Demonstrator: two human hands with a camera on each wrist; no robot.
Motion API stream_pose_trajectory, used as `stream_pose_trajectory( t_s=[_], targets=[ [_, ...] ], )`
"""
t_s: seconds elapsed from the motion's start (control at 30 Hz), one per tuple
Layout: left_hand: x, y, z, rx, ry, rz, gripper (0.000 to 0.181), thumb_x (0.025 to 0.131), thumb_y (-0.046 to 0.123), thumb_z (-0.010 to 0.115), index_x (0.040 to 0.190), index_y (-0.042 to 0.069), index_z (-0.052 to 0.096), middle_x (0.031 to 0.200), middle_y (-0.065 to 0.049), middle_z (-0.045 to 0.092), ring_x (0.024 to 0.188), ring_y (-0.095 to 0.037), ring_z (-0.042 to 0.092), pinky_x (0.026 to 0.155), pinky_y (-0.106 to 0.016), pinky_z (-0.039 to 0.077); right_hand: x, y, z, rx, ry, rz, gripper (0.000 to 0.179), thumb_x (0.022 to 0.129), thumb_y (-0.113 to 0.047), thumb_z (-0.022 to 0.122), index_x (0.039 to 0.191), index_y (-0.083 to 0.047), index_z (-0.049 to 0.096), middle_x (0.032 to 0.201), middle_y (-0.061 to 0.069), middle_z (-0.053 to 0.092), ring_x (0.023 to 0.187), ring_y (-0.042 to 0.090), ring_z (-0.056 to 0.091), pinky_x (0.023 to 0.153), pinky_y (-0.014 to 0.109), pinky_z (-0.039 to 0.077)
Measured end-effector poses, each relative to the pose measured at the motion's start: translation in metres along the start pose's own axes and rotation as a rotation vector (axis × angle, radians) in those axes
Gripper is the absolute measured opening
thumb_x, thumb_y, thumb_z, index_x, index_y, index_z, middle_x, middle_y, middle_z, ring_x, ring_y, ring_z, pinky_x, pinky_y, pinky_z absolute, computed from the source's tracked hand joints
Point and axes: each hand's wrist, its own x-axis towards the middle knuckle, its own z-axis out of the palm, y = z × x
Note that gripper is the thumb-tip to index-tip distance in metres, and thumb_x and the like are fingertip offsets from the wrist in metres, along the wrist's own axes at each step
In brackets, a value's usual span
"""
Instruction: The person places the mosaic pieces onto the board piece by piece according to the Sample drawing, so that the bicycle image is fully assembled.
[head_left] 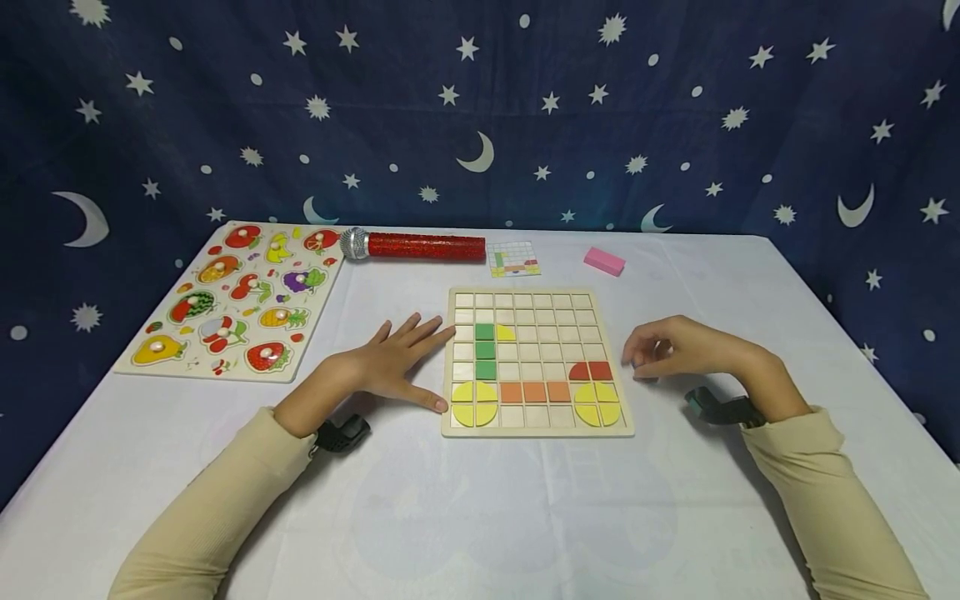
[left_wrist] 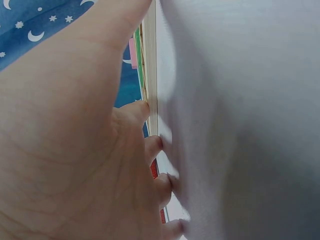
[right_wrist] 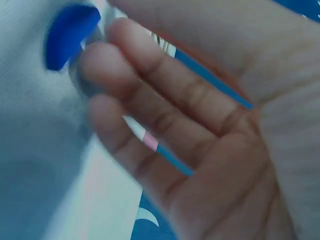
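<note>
A wooden grid board [head_left: 537, 432] lies in the middle of the head view. It carries three green squares [head_left: 485, 351], a lone yellow quarter circle [head_left: 506, 333], two yellow circles made of quarter tiles, three orange squares [head_left: 535, 392] and red tiles [head_left: 599, 371]. My left hand [head_left: 390, 360] is spread beside the board, thumb and forefinger at its left edge. Right of the board, my right hand [head_left: 681, 345] has its fingers bent low over the table. In the right wrist view its fingertips pinch a blue tile [right_wrist: 70, 37] with a curved edge, blurred there.
Behind the board lie a small pattern card [head_left: 514, 259], a pink block [head_left: 604, 261] and a red microphone [head_left: 426, 247]. A fruit peg puzzle [head_left: 315, 337] takes up the table's left back corner. A dark blue star-patterned cloth [head_left: 420, 167] hangs behind the table.
</note>
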Motion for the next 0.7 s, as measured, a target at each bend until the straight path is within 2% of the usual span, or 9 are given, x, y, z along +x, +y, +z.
stream_pose_trajectory(
  t_s=[0.1,0.3,0.53,0.7],
  targets=[
    [0.0003,0.0,0.0001,0.002,0.001,0.0,0.111,0.077,0.062,0.072,0.159,0.021,0.009,0.165,-0.009,0.0,0.149,-0.036,-0.007,0.115,-0.062,-0.003,-0.0029,-0.0001,-0.0021,0.021,-0.01,0.018,0.018,0.08,-0.008,0.078,0.096,-0.007,0.071,0.077,-0.005,0.061,0.074,0.01,0.056,0.071,0.023,0.052],
    [0.0006,-0.0001,0.0004,-0.001,-0.002,-0.002,0.111,0.077,0.063,0.072,0.159,0.021,0.009,0.165,-0.009,0.0,0.149,-0.036,-0.007,0.115,-0.062,-0.003,-0.0057,0.0023,-0.0032,0.024,-0.08,0.043,0.019,0.078,-0.008,0.08,0.094,-0.005,0.07,0.076,-0.004,0.058,0.073,0.011,0.053,0.067,0.022,0.05],
    [0.0,0.0009,0.0002,-0.005,-0.006,-0.008,0.111,0.077,0.062,0.072,0.159,0.021,0.009,0.165,-0.009,0.0,0.15,-0.036,-0.007,0.115,-0.062,-0.004,-0.0013,-0.0006,-0.0001,0.024,-0.076,0.049,0.018,0.08,-0.008,0.079,0.096,-0.005,0.07,0.078,-0.003,0.059,0.075,0.013,0.054,0.068,0.021,0.05],
    [0.0015,-0.0004,0.0011,-0.001,-0.008,-0.007,0.111,0.077,0.063,0.071,0.159,0.021,0.009,0.165,-0.009,-0.001,0.15,-0.035,-0.007,0.116,-0.061,-0.004,-0.0004,-0.0022,0.0007,0.009,-0.045,0.011,0.018,0.08,-0.007,0.079,0.097,-0.006,0.07,0.081,-0.004,0.062,0.075,0.013,0.054,0.069,0.022,0.05]
  ],
)
